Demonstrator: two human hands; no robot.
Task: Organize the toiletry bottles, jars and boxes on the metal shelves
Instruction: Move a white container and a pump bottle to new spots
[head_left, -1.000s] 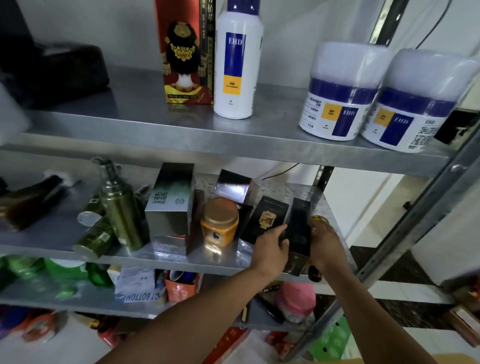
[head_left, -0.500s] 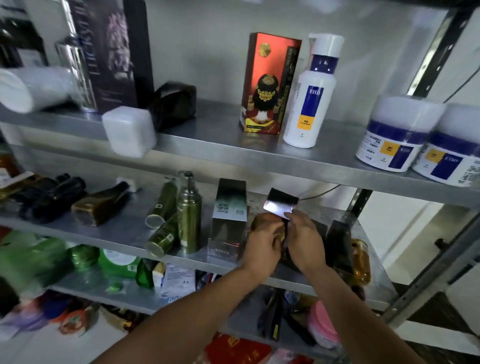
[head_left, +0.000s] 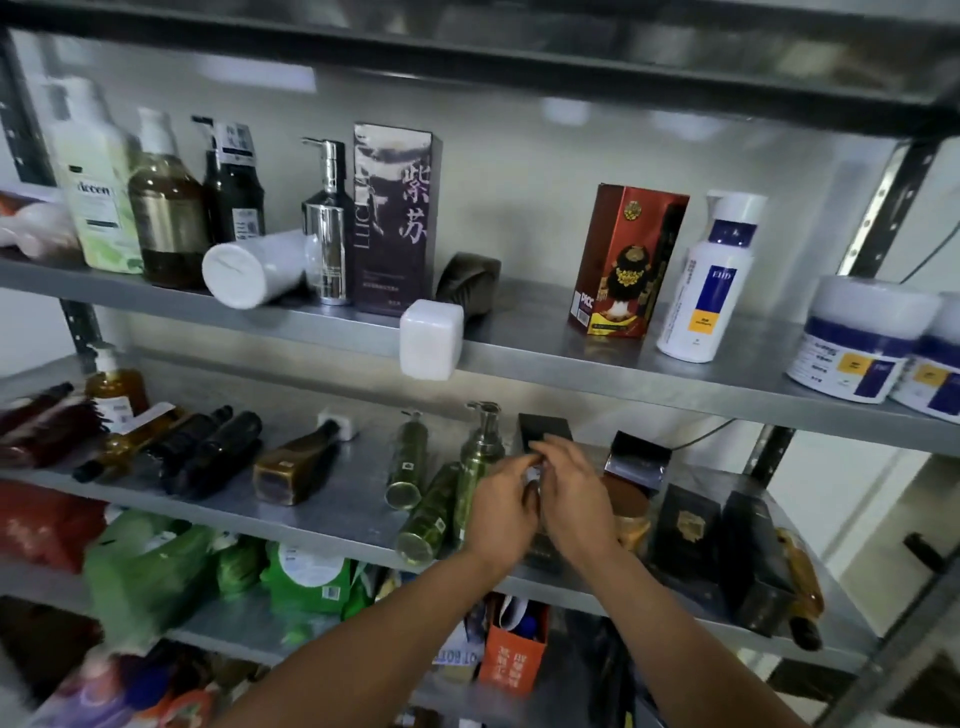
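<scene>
Pale wall backs a rack of metal shelves, and on the middle shelf (head_left: 337, 499) the tall box (head_left: 545, 428) stands upright just right of the green pump bottle (head_left: 480, 447), with both hands closed on it. The left hand (head_left: 501, 506) grips its left side with curled fingers and the right hand (head_left: 576, 488) wraps over its front, though blur hides the exact finger placement. A second ago both hands were at the far right end, on the two black boxes (head_left: 685, 525); those now stand upright side by side and untouched, and the hands have worked leftward past the orange jar (head_left: 628, 512) to this box. That suggests the right end is settled and the tidying is moving along the row, with most of the shelf still to do. Just behind the jar an open shiny box (head_left: 636, 460) leans, and an amber bottle (head_left: 802, 571) lies at the right edge beyond the black boxes. To the left, two green bottles (head_left: 410, 467) lie on their sides touching the pump bottle's base, crowding any shift of the box that way, and a brown bottle (head_left: 296, 467) lies further along. On the upper shelf (head_left: 545, 353) a white cube jar (head_left: 431, 340) overhangs the lip above the hands, likely to fall if bumped.
</scene>
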